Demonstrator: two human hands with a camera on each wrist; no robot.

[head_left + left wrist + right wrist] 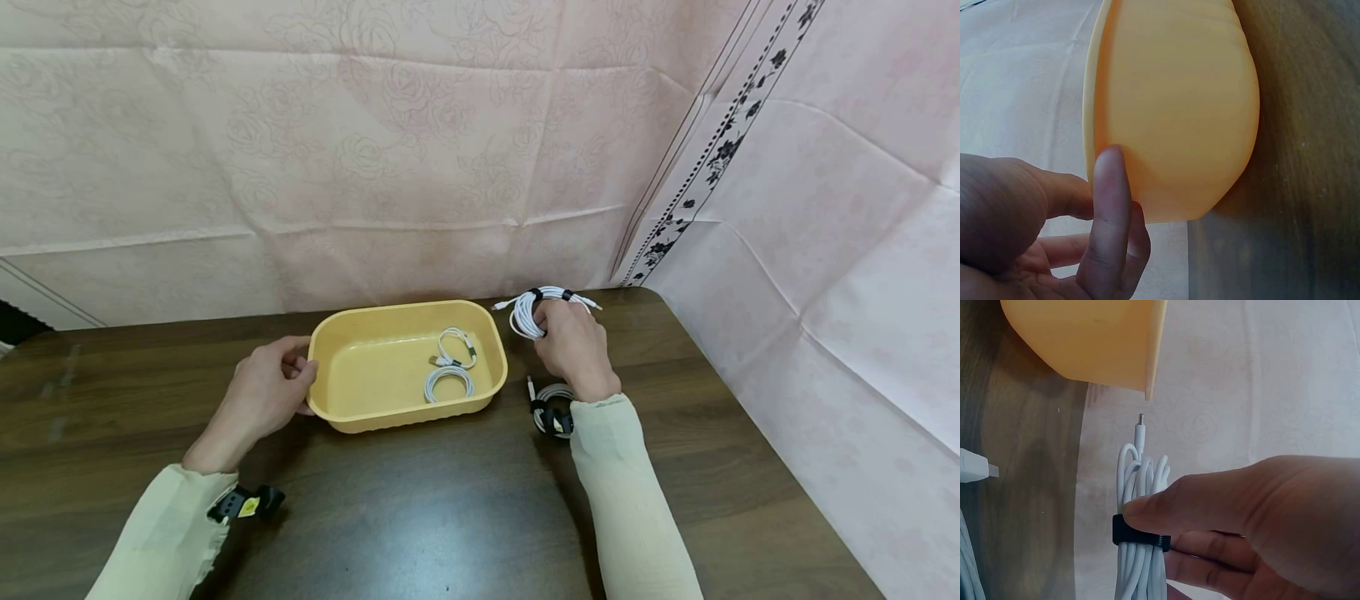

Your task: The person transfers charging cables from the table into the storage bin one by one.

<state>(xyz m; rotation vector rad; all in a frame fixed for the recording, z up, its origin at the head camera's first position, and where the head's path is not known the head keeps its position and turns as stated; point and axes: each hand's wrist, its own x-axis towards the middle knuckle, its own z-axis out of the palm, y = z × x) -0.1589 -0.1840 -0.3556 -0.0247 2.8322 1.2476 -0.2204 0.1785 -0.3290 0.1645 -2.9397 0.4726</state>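
Fingers (1216,545) at right tight around looped white cable (1138,572), left fingers (1111,200) in pinch on smooth, rounded tray (367,371)

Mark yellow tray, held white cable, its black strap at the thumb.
Yellow tray (382,373): head view, bare inner floor.
White cable (1141,572): right wrist view, coiled strands.
Black strap (1140,538): right wrist view, band front.

Creased rose-patterned cloth (375,150) behind a dark wooden table (360,508)
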